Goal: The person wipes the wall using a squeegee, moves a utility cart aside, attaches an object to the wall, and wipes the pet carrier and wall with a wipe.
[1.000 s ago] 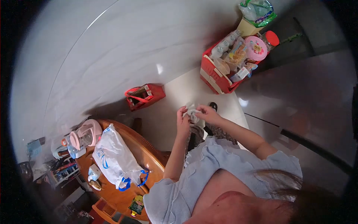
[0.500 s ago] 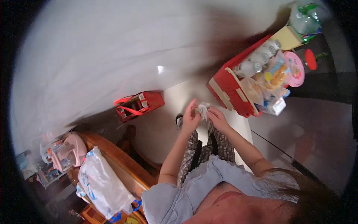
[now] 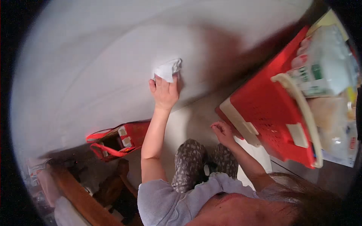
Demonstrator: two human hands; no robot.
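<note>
My left hand (image 3: pixel 165 92) is stretched out to the white wall, pressing a crumpled white tissue (image 3: pixel 166 71) flat against it. The fingertips lie under the tissue's lower edge and are partly hidden. Lower down, my right hand (image 3: pixel 224 135) hangs in front of my knees, beside the red basket (image 3: pixel 264 109). Its fingers are loosely bent and a little apart, with nothing visible in them.
The red basket with cream trim holds bags and packages at the right. A red carry bag (image 3: pixel 134 139) with boxes inside stands against the wall (image 3: pixel 113 71) at the left. Wooden furniture (image 3: pixel 81 196) fills the lower left.
Both hands held the tissue in front of my body before. My left hand has carried it up to the wall, and my right hand has let go and dropped lower. My view has moved closer.
</note>
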